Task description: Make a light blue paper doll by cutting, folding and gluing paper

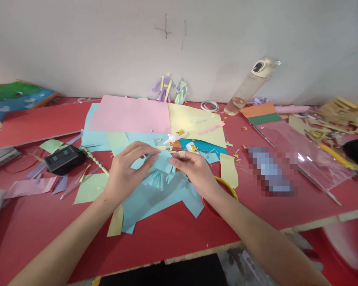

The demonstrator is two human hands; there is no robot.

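Between my two hands is a small piece of light blue paper (pixel 163 162). My left hand (pixel 130 165) pinches its left edge between thumb and fingers. On its right side, my right hand (pixel 189 165) grips it with thumb and fingertips pressed together. Just under it lies a pleated light blue paper piece (pixel 155 180), fanned out like a skirt; whether it joins the held piece I cannot tell. Larger light blue sheets (pixel 155 202) are spread beneath. A small white glue bottle (pixel 176 136) with a yellow label lies just beyond my hands, and a second glue bottle (pixel 192 147) is beside it.
Two paper dolls (pixel 167 89) lean on the wall. A tilted water bottle (pixel 250 87) stands at the back right. Pink paper (pixel 131 115), a black device (pixel 65 159), a blurred-out rectangular item (pixel 268 171) and a yellow-red ring (pixel 226 186) lie on the red table (pixel 167 242).
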